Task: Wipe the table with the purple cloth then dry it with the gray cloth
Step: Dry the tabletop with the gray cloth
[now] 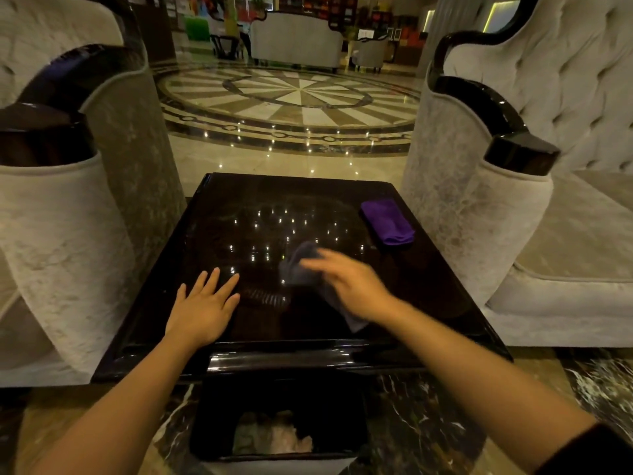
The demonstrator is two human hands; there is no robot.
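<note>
A glossy black square table fills the middle of the head view. The purple cloth lies folded near the table's far right corner, apart from both hands. My right hand presses on the gray cloth at the table's middle; hand and cloth are motion-blurred. The cloth shows ahead of the fingers and trails under the wrist. My left hand lies flat on the table's near left part, fingers spread, holding nothing.
Gray velvet armchairs with black arm caps flank the table closely on the left and right. A black bin with crumpled waste stands below the table's near edge. Polished patterned marble floor stretches beyond.
</note>
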